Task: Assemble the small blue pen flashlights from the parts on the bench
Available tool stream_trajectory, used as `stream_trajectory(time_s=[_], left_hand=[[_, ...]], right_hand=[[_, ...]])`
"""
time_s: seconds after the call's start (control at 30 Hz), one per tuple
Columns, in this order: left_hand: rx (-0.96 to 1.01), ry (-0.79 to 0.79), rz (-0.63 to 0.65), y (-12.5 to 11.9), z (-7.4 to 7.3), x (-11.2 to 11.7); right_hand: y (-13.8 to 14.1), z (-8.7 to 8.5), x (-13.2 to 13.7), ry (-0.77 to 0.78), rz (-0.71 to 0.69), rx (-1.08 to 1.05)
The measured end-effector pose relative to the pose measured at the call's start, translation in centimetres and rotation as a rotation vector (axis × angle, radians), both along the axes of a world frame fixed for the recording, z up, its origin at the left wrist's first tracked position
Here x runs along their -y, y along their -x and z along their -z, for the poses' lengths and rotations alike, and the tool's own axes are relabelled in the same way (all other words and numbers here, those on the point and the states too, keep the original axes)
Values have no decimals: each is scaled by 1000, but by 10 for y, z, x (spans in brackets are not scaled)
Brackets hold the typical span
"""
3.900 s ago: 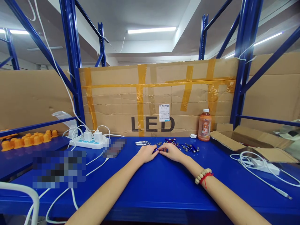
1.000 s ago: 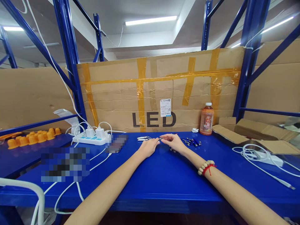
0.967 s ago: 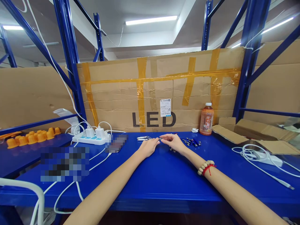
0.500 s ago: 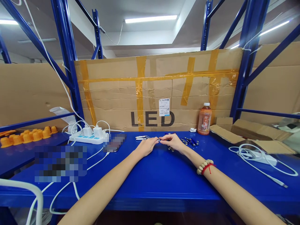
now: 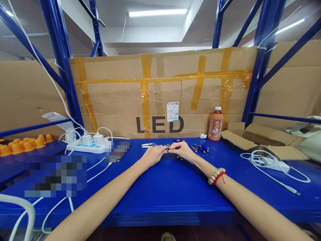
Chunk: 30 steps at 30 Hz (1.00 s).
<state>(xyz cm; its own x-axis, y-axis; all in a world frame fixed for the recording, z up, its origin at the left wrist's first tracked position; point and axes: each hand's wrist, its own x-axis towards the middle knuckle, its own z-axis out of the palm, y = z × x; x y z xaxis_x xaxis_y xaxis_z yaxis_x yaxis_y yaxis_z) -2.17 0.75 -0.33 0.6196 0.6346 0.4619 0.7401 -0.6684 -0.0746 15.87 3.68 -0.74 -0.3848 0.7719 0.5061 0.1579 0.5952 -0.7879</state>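
Observation:
My left hand (image 5: 152, 156) and my right hand (image 5: 183, 151) meet over the blue table, their fingertips pinched close together around a small piece too tiny to name. Fingers mostly cover that piece. Just beyond my left hand lie slim silver metal parts (image 5: 148, 145). A dark blue slender part (image 5: 179, 141) rests behind my right hand. To the right of that hand, several small blue and metal pieces (image 5: 200, 148) are scattered. A few small metal bits (image 5: 179, 157) sit below the right palm.
At the left, a white power strip (image 5: 87, 146) has plugged-in chargers, beside a partly blurred phone (image 5: 119, 154). Orange cups (image 5: 27, 145) stand farther left. A drink bottle (image 5: 215, 124), an open cardboard box (image 5: 263, 139) and a coiled white cable (image 5: 269, 164) are at the right.
The view has shifted slightly, so most things sit a little further left and higher. Both hands stay together at the fingertips, with the small piece now more hidden.

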Motion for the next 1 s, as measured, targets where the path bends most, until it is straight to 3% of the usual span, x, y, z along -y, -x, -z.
stream_trajectory(time_s=[0.5,1.0], left_hand=[[-12,-44,-82,0,0,1],[3,-48,-113,-3,-1,-1]], right_hand=[[4,-4,7,30,135,72],[6,-10,10,90,157,25]])
